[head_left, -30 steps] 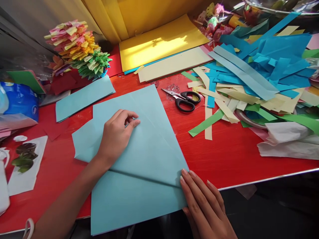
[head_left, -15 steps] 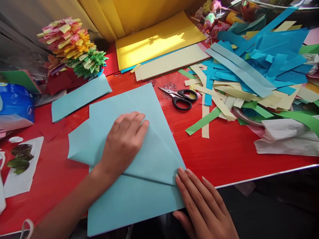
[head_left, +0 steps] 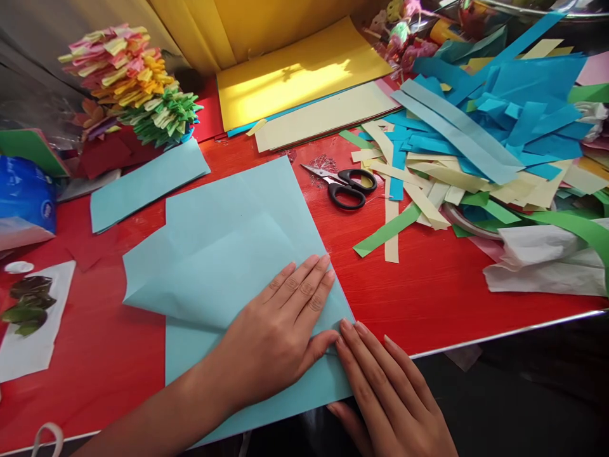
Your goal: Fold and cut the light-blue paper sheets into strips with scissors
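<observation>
Light blue paper sheets (head_left: pixel 228 209) lie stacked at the table's front edge, with the lower part jutting over it. The top sheet is folded over diagonally, and its loose corner sticks out past the stack's left side. My left hand (head_left: pixel 280 330) rests flat on the folded layer, fingers stretched toward the right edge, its thumb close to my right fingertips. At the stack's lower right edge, my right hand (head_left: pixel 385 381) lies with its fingers straight and together, the tips on the paper where the fold ends.
Black-handled scissors (head_left: pixel 345 184) lie beyond the stack. Many coloured paper strips (head_left: pixel 476 165) pile up at right. A folded light blue strip (head_left: pixel 147 184) and a layered paper ornament (head_left: pixel 137 82) are at left. Yellow sheets (head_left: pixel 304 70) lie at the back of the red table (head_left: pixel 404 304).
My left hand has slid right and down across the folded sheet, toward my right hand, and its fingers have straightened. My right hand has stayed in place. The view has shifted slightly.
</observation>
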{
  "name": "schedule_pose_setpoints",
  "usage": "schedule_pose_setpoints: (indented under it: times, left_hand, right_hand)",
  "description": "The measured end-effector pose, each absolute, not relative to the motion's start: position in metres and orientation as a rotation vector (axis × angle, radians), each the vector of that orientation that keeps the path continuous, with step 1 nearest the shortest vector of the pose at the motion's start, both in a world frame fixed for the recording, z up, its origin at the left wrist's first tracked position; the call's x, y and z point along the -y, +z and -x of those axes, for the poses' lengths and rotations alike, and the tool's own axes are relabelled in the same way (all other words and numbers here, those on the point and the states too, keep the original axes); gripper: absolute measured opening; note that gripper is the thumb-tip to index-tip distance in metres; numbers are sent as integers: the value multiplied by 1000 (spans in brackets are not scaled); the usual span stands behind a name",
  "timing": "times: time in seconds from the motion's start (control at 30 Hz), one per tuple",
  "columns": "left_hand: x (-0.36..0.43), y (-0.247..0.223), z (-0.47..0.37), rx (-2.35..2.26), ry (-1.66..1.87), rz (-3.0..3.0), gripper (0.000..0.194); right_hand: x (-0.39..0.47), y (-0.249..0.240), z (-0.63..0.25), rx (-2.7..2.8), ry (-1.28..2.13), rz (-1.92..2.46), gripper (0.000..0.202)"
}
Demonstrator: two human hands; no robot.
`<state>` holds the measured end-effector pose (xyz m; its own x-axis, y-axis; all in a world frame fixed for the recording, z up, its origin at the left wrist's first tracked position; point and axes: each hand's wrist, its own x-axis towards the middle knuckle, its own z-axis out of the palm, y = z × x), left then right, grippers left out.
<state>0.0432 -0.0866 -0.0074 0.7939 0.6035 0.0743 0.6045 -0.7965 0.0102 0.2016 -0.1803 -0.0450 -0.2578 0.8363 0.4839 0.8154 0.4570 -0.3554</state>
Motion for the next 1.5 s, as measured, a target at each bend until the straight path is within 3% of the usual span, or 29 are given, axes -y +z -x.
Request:
schedule_pose_setpoints:
  times: [0.37,1.5]
  left_hand:
    - [80,-3,-40,888,7,3093,70]
    - [37,-8,-16,1073,54,3037,54]
  right_hand:
    - [183,-58,-199,2058,-43,1386,34]
    - [182,-50,-199,2087,-23,1409,34]
